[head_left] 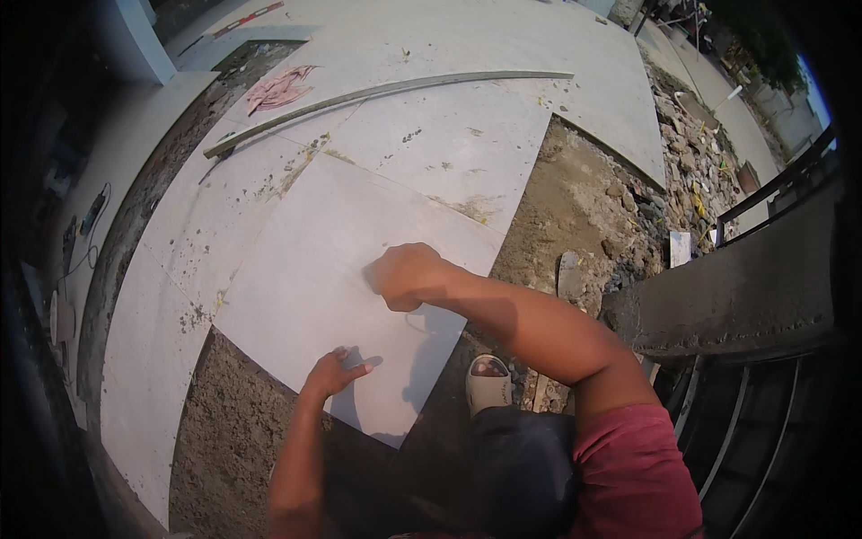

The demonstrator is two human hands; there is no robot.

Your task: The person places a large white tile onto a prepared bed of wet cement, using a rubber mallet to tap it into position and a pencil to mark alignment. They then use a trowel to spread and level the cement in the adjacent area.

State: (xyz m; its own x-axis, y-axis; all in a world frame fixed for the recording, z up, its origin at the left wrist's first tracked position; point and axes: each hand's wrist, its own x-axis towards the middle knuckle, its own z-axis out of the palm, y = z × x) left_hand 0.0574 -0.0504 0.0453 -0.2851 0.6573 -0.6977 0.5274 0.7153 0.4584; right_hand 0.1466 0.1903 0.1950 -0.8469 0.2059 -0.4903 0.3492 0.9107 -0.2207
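A large pale floor tile (pixel 296 242) lies before me, its near corner pointing toward my legs. Over its middle, my right hand (pixel 409 277) is closed in a fist; what it holds, if anything, is hidden. A faint pale curved shape shows on the tile just below that fist. My left hand (pixel 337 370) is at the tile's near left edge, thumb and fingers apart, with nothing in it. I cannot tell whether it presses on the tile. Rough grey-brown mortar (pixel 224 422) borders the tile's near left side.
Beyond the tile, a long straight bar (pixel 386 90) lies across other tiles, near a crumpled pink cloth (pixel 280 88). Bare soil (pixel 575 198) and rubble (pixel 691 162) run along the right. A low grey wall (pixel 736 296) stands at right. A corded tool (pixel 92 211) lies far left.
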